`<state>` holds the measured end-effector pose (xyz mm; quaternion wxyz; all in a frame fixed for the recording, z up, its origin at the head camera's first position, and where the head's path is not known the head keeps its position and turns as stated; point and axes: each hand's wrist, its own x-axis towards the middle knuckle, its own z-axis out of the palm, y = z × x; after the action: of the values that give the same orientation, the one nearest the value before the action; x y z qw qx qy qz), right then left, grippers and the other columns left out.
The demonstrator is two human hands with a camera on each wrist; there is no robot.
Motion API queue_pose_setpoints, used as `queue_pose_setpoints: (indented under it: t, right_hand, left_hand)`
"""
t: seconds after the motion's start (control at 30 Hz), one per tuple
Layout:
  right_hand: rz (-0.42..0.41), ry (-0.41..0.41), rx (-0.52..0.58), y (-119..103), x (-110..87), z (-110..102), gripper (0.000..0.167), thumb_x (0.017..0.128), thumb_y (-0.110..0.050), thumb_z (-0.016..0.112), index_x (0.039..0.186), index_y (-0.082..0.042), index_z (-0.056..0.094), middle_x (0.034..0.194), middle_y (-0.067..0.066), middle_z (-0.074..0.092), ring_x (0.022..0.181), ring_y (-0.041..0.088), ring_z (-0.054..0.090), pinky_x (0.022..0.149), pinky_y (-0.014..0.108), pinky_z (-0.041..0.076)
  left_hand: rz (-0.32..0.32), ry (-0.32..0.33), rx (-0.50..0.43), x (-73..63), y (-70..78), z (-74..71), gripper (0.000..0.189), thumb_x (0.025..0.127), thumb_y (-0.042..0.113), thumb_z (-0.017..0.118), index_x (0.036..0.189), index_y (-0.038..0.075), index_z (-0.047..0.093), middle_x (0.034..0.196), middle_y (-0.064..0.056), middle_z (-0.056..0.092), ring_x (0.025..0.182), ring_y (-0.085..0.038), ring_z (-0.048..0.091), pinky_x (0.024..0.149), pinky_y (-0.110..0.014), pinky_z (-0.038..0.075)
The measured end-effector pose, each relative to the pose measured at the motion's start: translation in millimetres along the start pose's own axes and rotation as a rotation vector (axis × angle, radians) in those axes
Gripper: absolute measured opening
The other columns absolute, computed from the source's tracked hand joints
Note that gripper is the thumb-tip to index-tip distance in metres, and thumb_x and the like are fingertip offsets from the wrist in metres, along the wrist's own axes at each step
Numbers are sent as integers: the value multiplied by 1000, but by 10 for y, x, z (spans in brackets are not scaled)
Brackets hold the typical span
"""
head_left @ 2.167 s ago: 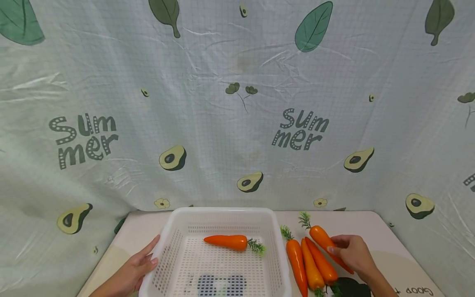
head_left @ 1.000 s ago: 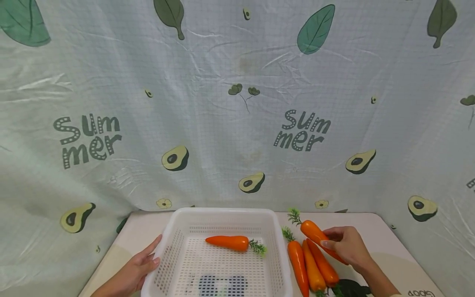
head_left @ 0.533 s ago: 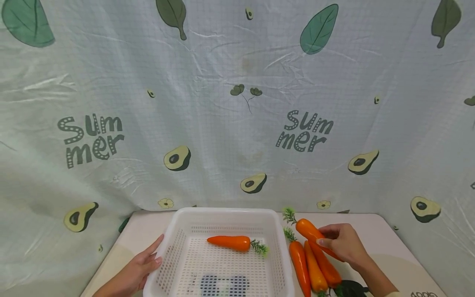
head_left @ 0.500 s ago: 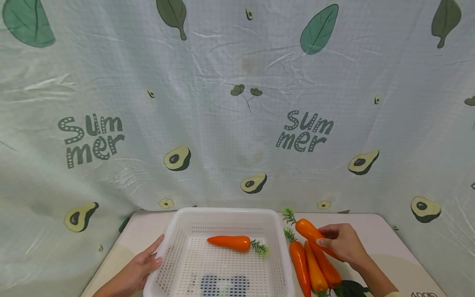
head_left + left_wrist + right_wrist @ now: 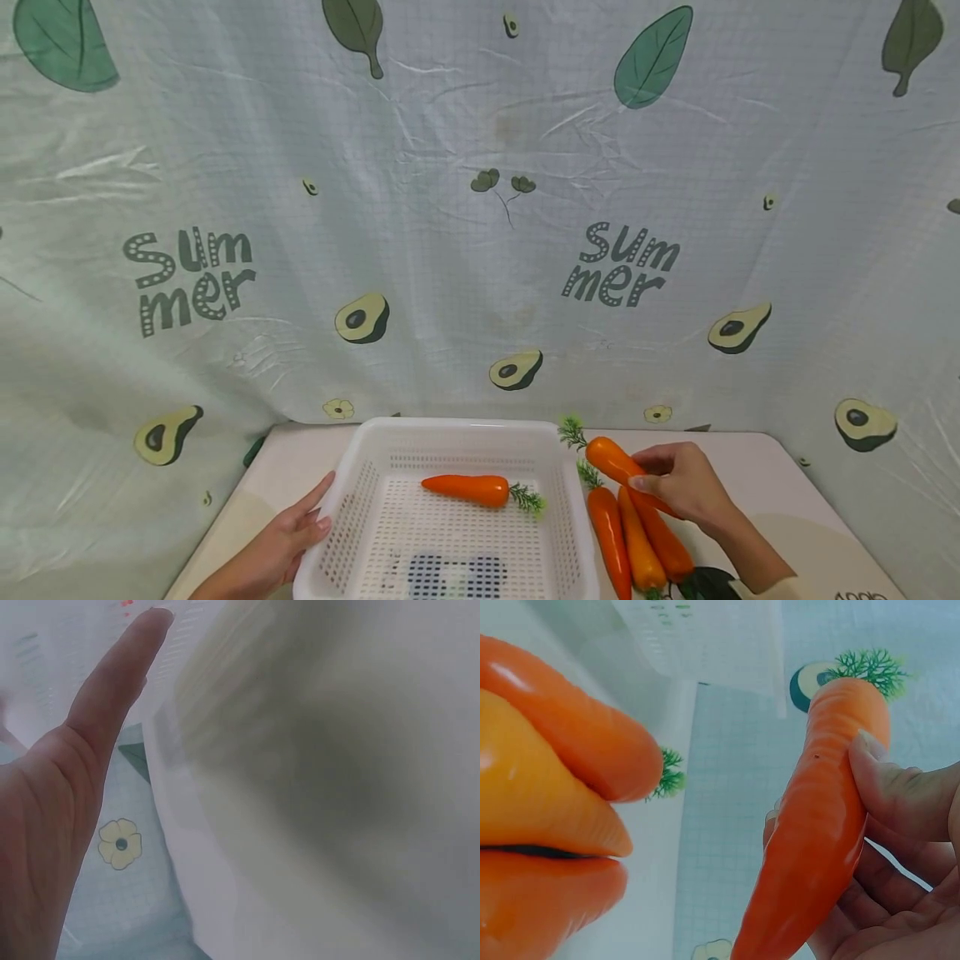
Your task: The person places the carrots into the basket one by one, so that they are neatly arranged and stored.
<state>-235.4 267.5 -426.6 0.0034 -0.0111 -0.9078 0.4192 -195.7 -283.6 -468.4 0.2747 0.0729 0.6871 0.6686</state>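
Note:
My right hand [image 5: 686, 483] grips an orange carrot [image 5: 810, 817] with a green leafy top, thumb on one side and fingers on the other. In the head view, this carrot hangs over the pile, its leafy top close to the right rim of a white perforated plastic basket [image 5: 450, 422]. One carrot [image 5: 471, 490] lies inside the basket, tip pointing left. Extended fingers of my left hand [image 5: 281, 537] rest against the basket's left outer side. Right of the basket lie a red-orange carrot [image 5: 609, 533], a yellow-orange carrot [image 5: 642, 546] and another orange carrot [image 5: 663, 542], side by side.
The pale table [image 5: 750, 471] ends at a hanging sheet [image 5: 450, 250] printed with avocados and leaves, which also runs along both sides. A dark shape [image 5: 711, 583] shows near the right forearm, and printed lettering [image 5: 858, 595] lies at the table's front right.
My right hand has carried its carrot left, from beside the pile to over it and close to the basket's rim. The left hand stays at the basket; the whole view has shifted slightly.

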Motion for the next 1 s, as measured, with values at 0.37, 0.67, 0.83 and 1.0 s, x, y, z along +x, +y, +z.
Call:
queue_pose_setpoints:
  t: [0.37, 0.67, 0.83, 1.0]
  right_hand:
    - [-46, -22, 12, -125, 16, 70, 28, 85, -1, 82, 112, 5, 77, 99, 12, 79, 86, 21, 69, 78, 39, 65]
    - [-80, -28, -5, -244, 45, 159, 28, 84, -3, 84, 111, 3, 78, 99, 10, 79, 86, 19, 69, 78, 39, 65]
    - [-91, -28, 2, -314, 48, 212, 29, 84, -5, 85, 111, 2, 78, 99, 9, 79, 86, 19, 69, 78, 39, 65]
    - [-107, -35, 12, -373, 56, 242, 28, 84, -6, 85, 110, 1, 79, 98, 8, 79, 86, 19, 69, 77, 38, 63]
  left_hand:
    - [-15, 17, 9, 0, 11, 1, 86, 112, 28, 48, 163, 9, -19, 167, -38, 10, 129, -25, 62, 102, -56, 56]
    - [0, 0, 4, 5, -7, -8, 87, 112, 28, 48, 162, 10, -21, 166, -38, 11, 126, -25, 63, 101, -57, 57]
    - [25, -52, -22, -11, -23, -30, 86, 113, 27, 45, 160, 10, -25, 166, -38, 17, 123, -23, 64, 101, -57, 57]
    - [13, -35, -13, -6, -21, -34, 86, 113, 27, 45, 160, 10, -24, 166, -39, 12, 125, -24, 63, 101, -58, 57]
